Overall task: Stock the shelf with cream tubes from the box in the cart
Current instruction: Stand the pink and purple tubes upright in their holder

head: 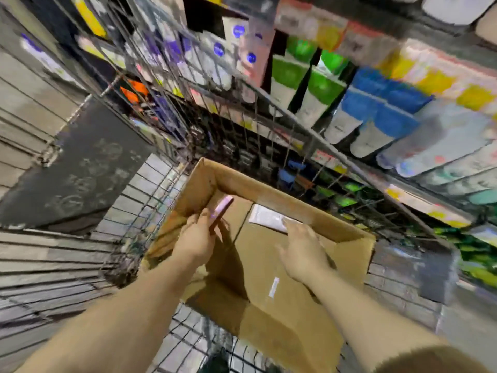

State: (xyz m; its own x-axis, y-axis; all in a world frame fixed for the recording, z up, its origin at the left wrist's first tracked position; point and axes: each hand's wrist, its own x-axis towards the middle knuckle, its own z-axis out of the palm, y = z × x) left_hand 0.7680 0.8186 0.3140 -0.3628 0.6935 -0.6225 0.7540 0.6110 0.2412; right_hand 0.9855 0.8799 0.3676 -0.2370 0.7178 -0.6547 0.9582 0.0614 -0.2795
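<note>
Left hand (197, 234) is pinching a pink cream tube (222, 210) over the open box (269, 267); right hand (302, 249), fingers spread, is reaching at one o'clock toward a pale tube (269, 218). Tubes probably light, slippery; grip mid-body.

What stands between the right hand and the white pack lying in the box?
Nothing visible. The right hand reaches into the open cardboard box, its fingers right at the white pack; whether they touch it is blurred.

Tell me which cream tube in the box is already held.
The pink tube at the box's far-left corner, gripped by the left hand; the pale tube is only being reached for by the right hand.
</note>
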